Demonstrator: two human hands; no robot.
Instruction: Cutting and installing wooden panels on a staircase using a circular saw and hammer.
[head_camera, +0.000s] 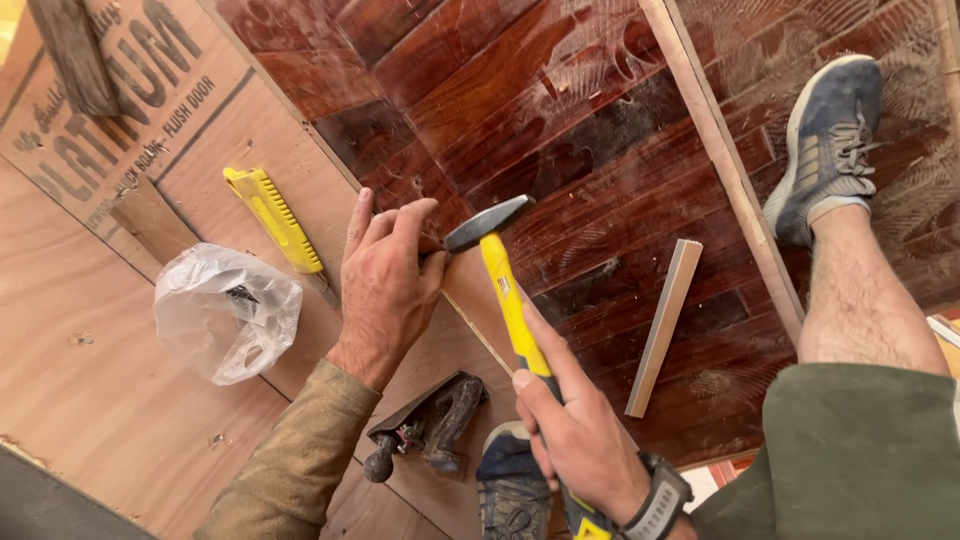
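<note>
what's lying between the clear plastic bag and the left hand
In the head view, a yellow utility knife lies on the plywood between the plastic bag and the left hand.

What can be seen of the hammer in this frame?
The hammer has a yellow handle and a dark metal head with a flat face and a tapered peen. The right hand grips the handle low down, forefinger stretched along it. The head sits by the fingertips of the left hand, over the edge of a plywood sheet.
</note>
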